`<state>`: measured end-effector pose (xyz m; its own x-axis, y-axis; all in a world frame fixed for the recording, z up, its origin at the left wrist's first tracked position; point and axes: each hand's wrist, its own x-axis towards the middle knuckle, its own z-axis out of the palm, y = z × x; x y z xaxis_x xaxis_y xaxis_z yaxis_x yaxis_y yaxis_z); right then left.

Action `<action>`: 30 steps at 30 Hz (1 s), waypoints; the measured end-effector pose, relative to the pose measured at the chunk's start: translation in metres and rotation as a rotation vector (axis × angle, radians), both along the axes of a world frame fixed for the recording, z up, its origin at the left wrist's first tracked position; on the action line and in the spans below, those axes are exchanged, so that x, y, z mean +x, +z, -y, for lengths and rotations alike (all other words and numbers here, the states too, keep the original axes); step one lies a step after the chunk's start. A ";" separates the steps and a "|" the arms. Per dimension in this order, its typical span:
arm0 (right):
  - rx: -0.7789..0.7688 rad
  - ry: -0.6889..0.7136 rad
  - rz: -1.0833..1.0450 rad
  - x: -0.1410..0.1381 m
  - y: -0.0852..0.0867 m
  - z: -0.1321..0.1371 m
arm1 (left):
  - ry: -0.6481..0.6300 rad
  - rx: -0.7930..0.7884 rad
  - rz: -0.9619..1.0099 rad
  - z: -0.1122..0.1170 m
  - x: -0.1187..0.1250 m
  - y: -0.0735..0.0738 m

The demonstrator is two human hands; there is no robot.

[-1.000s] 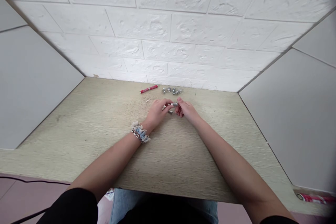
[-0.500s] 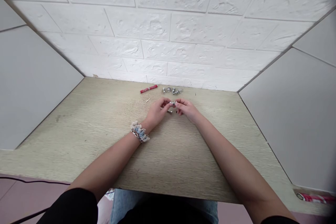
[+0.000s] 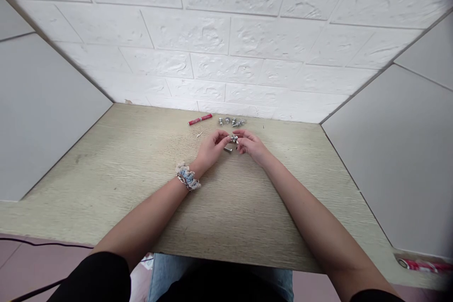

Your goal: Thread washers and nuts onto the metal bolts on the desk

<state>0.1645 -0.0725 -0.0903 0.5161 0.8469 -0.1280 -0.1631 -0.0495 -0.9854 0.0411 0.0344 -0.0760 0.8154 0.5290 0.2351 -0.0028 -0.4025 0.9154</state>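
Between my two hands is a small silver metal fastener (image 3: pixel 234 138), too small to make out fully. My left hand (image 3: pixel 211 146) pinches its left side with thumb and fingers. At its right side, the thumb and fingers of my right hand (image 3: pixel 252 146) close on it, with the index finger arched above. A silver bolt (image 3: pixel 228 150) lies on the table just below the fingertips of my left hand.
Several silver bolts and nuts (image 3: pixel 233 122) sit in a cluster near the white brick wall (image 3: pixel 226 33). Left of them lies a red pen-like stick (image 3: pixel 200 119). A small pale scrap (image 3: pixel 199 135) is nearby. Grey panels (image 3: pixel 53 108) flank the wooden table (image 3: pixel 233 207).
My right fingers have shifted on the fastener, the index finger rising and more metal showing. The loose bolt below is more exposed. My left hand has barely moved.
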 end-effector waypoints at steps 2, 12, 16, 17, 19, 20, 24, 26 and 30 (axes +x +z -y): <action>-0.023 -0.035 -0.013 0.000 -0.003 -0.002 | 0.021 0.044 -0.005 0.000 -0.001 0.000; -0.150 0.025 0.105 0.000 -0.001 -0.003 | 0.018 0.448 -0.003 0.006 -0.006 0.001; -0.186 0.051 0.164 -0.002 0.006 -0.002 | 0.035 0.486 0.031 0.005 -0.006 -0.001; -0.200 0.054 0.166 -0.002 0.007 -0.002 | 0.028 0.500 0.041 0.005 -0.006 -0.001; -0.219 0.056 0.167 -0.002 0.008 -0.001 | 0.007 0.529 0.053 0.005 -0.006 -0.001; -0.222 0.060 0.170 -0.001 0.008 -0.001 | -0.002 0.542 0.055 0.005 -0.006 -0.001; -0.205 0.083 0.130 0.001 0.004 -0.002 | -0.013 0.554 0.057 0.005 -0.007 -0.001; -0.182 0.086 0.062 0.002 0.002 -0.002 | -0.012 0.545 0.049 0.005 -0.007 -0.001; -0.154 0.082 -0.023 0.004 -0.001 -0.002 | -0.003 0.520 0.024 0.005 -0.005 -0.002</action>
